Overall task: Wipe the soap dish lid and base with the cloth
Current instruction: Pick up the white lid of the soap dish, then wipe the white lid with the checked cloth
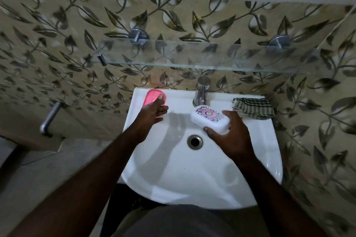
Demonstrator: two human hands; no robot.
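Your right hand (231,136) grips the white lid (209,118), thumb on its near edge and fingers curled over the far one, just in front of the tap (201,90). Your left hand (152,111) clasps the pink base (152,95) left of the tap, on the back rim of the sink (260,131). The cloth (252,107) lies folded right of the tap. Set one part down, take the cloth, and wipe inside and out. The lid's hollow faces down, and I cannot tell whether the base holds soap.

Just one view here, head-worn and wide-angle, looking almost straight down over the sink (173,169) from close up, facing the tiled wall (57,44) right behind it.
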